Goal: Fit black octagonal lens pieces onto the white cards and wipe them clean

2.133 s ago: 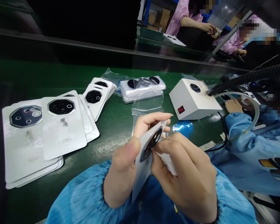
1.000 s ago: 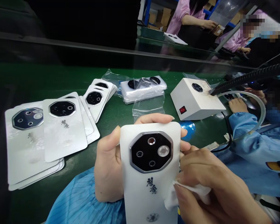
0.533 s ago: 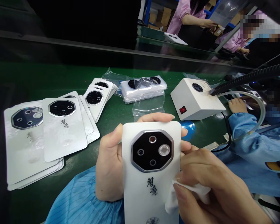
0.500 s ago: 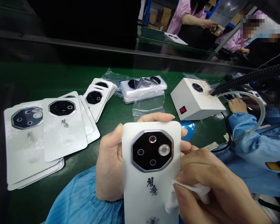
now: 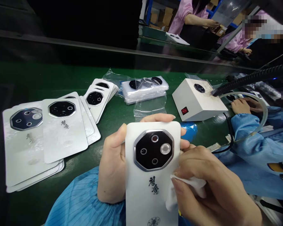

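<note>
Left hand (image 5: pixel 111 169): one lens card (image 5: pixel 152 175) — right hand (image 5: pixel 214 188): one wipe (image 5: pixel 171 196) (white).

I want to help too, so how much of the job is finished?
Done looks like the loose white panels spread on the green belt. In hand: the left hand holds one panel while the right hand presses a white cloth to it. Left: the stack wrapped in clear plastic.

one left hand (image 5: pixel 110 169), one right hand (image 5: pixel 214 185). one white card (image 5: pixel 141 197) in the hands, with four round lenses (image 5: pixel 165 148) on it. one white wipe (image 5: pixel 186 188). three piles of white cards (image 5: pixel 63 138) on the belt. one plastic-wrapped stack (image 5: pixel 143 89). one white box (image 5: pixel 198 100), with one red switch (image 5: pixel 184 110). one black hose (image 5: pixel 250 77). two people in pink (image 5: pixel 191 15), one person in blue (image 5: pixel 254 135).
</note>
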`<state>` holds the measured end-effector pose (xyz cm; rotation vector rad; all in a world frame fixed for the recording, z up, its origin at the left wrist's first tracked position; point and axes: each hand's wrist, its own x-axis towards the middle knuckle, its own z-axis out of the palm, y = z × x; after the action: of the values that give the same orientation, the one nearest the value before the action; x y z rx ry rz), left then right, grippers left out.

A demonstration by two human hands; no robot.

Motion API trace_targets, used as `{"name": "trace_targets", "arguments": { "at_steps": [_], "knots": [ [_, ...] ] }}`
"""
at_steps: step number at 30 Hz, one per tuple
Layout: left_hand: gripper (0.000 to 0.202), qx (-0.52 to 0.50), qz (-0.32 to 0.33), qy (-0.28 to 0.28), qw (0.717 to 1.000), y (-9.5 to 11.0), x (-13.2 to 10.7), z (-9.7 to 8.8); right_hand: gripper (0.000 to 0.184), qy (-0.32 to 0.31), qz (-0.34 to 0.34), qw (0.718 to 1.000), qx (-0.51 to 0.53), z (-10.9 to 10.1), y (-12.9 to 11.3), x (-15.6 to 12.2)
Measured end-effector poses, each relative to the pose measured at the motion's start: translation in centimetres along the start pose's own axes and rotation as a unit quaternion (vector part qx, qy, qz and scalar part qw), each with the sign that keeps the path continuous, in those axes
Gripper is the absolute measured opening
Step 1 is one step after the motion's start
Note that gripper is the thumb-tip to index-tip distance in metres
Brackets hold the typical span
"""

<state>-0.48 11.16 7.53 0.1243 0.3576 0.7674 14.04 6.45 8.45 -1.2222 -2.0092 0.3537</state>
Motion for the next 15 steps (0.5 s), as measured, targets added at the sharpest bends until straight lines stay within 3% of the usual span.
{"name": "trace_targets", "arguments": {
  "at_steps": [3,10,15],
  "knots": [
    [0.052,-0.002,0.009,-0.032,0.999,-0.1,0.0,-0.4,0.015,-0.01,0.006,1.0,0.0,0.3,-0.2,-0.1],
    [0.045,0.032,0.036,-0.069,0.996,-0.4,0.1,-1.3,0.011,0.04,-0.011,0.996,-0.082,1.1,-0.7,-0.1],
    [0.042,0.009,0.032,-0.128,0.991,-0.3,0.1,-1.7,0.012,0.076,-0.024,0.991,-0.112,2.5,-0.5,0.3]
  ]
}}
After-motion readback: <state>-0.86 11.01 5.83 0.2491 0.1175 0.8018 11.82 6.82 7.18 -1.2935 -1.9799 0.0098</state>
